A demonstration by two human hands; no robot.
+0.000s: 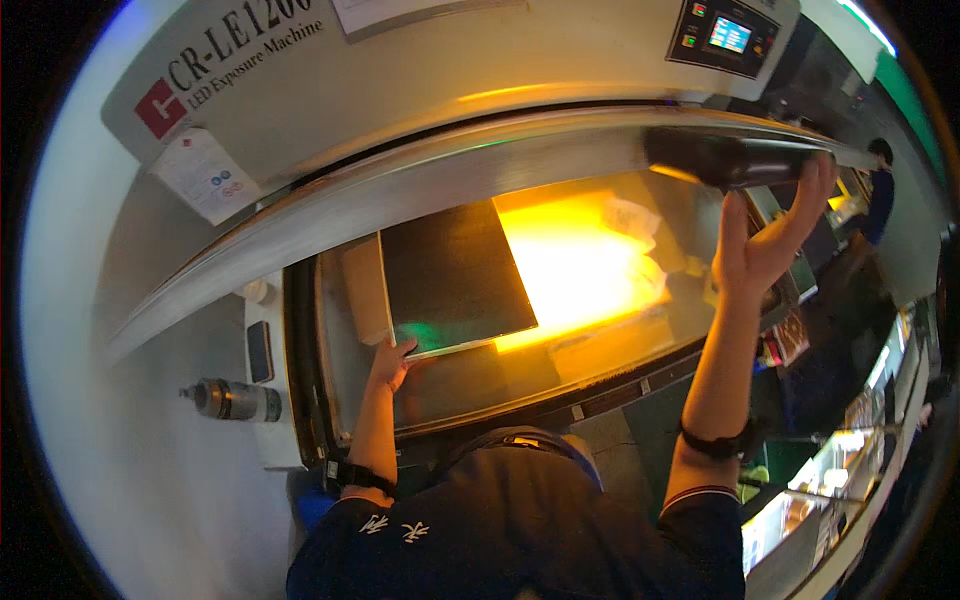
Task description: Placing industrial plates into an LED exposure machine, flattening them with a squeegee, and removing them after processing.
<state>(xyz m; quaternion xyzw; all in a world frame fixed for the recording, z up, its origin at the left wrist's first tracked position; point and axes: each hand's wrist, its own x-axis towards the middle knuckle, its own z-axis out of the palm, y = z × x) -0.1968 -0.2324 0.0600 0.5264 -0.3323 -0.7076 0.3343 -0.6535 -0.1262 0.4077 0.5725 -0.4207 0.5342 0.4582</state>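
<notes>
My left hand [393, 364] is closed on the near left corner of a dark rectangular panel [455, 280] with a pale edge. The thumb lies on top of the panel, and a green sheen shows beside it. Beneath the panel is the exposure machine's flat bed [420, 385], lit bright yellow to the right. My right hand [765, 240] is raised at the machine's lifted lid [420, 190]. Its thumb and fingers are spread apart against the underside and right end of a blurred black handle-like block [735, 158] on the lid's edge.
A phone [261, 352] and a grey cylindrical bottle [235, 399] are on the left side ledge. The machine's control panel [722, 38] is at the upper right. Farther right, another person [880, 195] stands near lit work surfaces.
</notes>
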